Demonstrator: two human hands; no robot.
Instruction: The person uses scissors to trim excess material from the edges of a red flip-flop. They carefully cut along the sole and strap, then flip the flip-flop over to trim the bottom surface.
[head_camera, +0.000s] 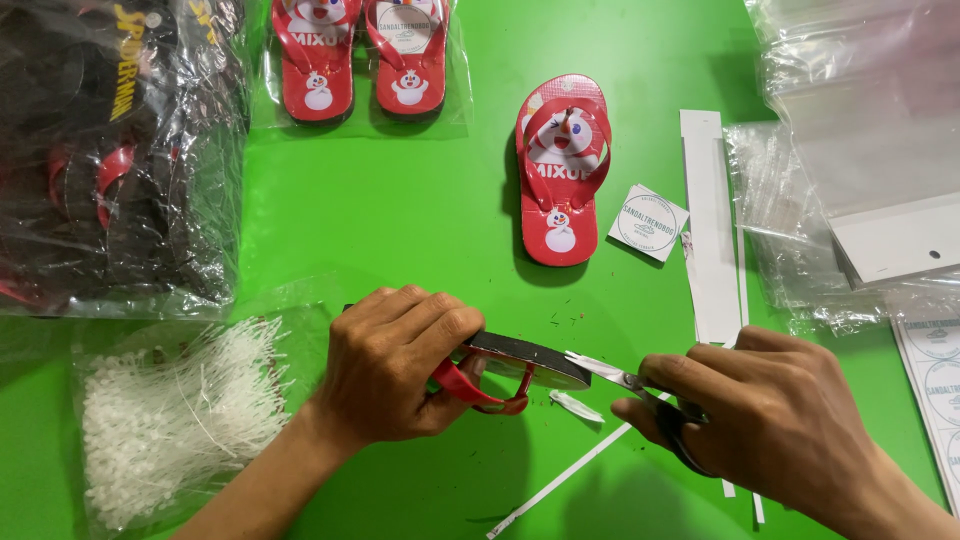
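Lower centre of frame: left hand (395, 365) fingers (440, 320) clenched over a small sandal (520, 362) held on edge, black sole up, red strap (478, 390) hanging below. Right hand (775, 420) fingers curled through the handles of the scissors (640, 385), blades slightly parted with tips at the sandal's right end (exactly what they bite on is too small to tell; looks like a thin white tag end).

Judgement: keep the sandal pinned steady, keep blade tips flat to the sole edge so they take only the white bit, not the foam or strap. Thumb stays clear of the blade line.

Just below the tips a white offcut (577, 405) lies on the green table (420, 210). Centre of frame: a matching red sandal (560, 170) lies flat, a square label card (648, 222) beside it. Lower left: a bag of white plastic fasteners (170, 420). Top: a bagged sandal pair (362, 55). Right: clear plastic bags (850, 110).
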